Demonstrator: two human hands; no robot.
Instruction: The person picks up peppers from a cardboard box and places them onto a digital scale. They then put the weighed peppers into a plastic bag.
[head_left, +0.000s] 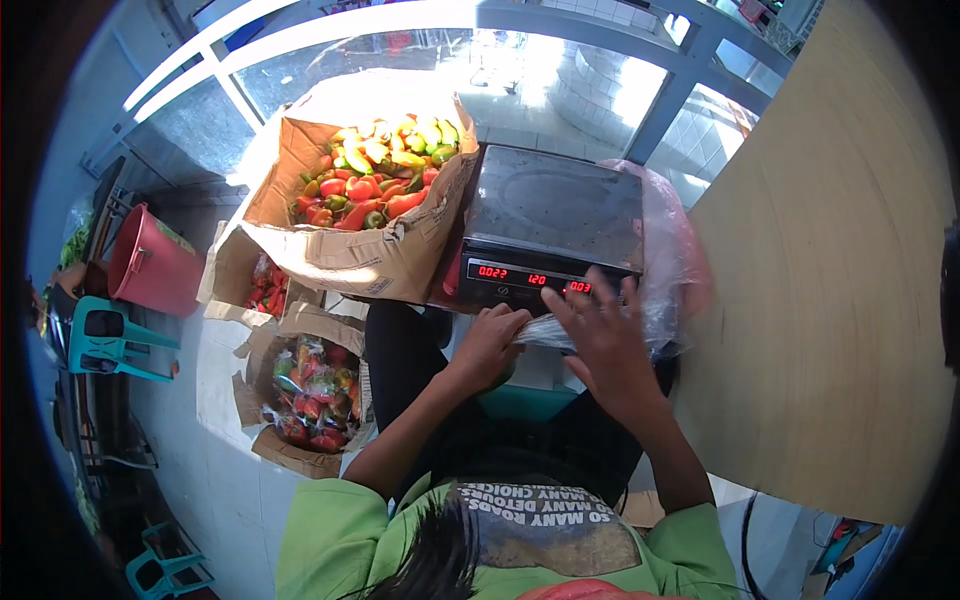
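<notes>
My left hand (491, 341) is closed on the gathered end of a clear plastic bag (551, 331), just below the scale's display. Over the bag's other side my right hand (607, 330) is raised with its fingers spread, partly covering the display. A digital weighing scale (559, 202) with a bare metal platform stands in front of me, its red digits lit. Left of it, a large open cardboard box (360, 255) holds red, orange and green peppers (360, 187). Clear and pink plastic bags (667, 232) lie against the scale's right side.
A smaller box (225, 289) of red peppers and another box (247, 390) with bagged peppers stand low at the left. Beyond them are a red bucket (157, 262) and a green plastic stool (101, 337). A wooden panel (817, 315) borders the right, a metal-framed glass barrier (570, 26) the far side.
</notes>
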